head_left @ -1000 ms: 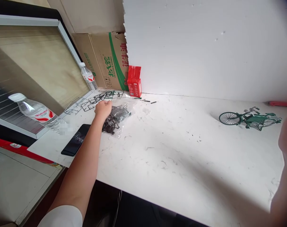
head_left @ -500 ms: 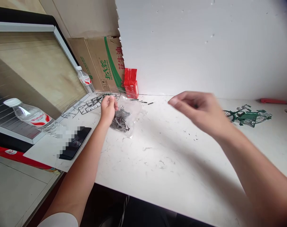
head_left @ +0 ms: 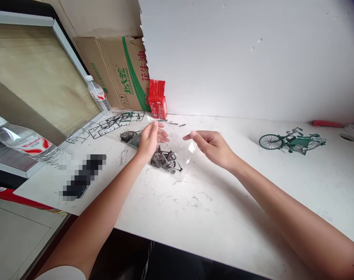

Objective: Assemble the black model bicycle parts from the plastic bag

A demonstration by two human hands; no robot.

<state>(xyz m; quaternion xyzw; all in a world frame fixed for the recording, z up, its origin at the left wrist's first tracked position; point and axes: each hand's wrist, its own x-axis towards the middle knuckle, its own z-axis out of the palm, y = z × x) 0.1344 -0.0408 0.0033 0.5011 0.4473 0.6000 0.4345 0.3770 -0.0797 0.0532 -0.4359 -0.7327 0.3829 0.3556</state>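
In the head view, the clear plastic bag point(head_left: 172, 155) lay on the white table point(head_left: 171, 221), below and between my two hands, with dark bicycle parts point(head_left: 166, 160) showing through it. I judged it light and limp, its film slick and apt to slide, while the thin wheels and frames inside looked stiff but easy to snap. The loose margin seemed the best place to take hold, well away from the spokes. My right hand point(head_left: 216, 147) appeared to have that margin pinched between thumb and forefinger. My left hand point(head_left: 150, 142) was over the bag, its fingers extended; I couldn't tell whether its thumb had any film trapped.

Counting around me, I had one bag, one green model bicycle point(head_left: 293, 143) upright off to my right, two bottles point(head_left: 33, 146) on my left, one cardboard box point(head_left: 115, 74), and one red box point(head_left: 158, 102) in front of it. Three slim dark rods point(head_left: 181, 125) lay near the red box. The parts frames point(head_left: 117, 122) overlapped too much for me to count, as did the bagged pieces.
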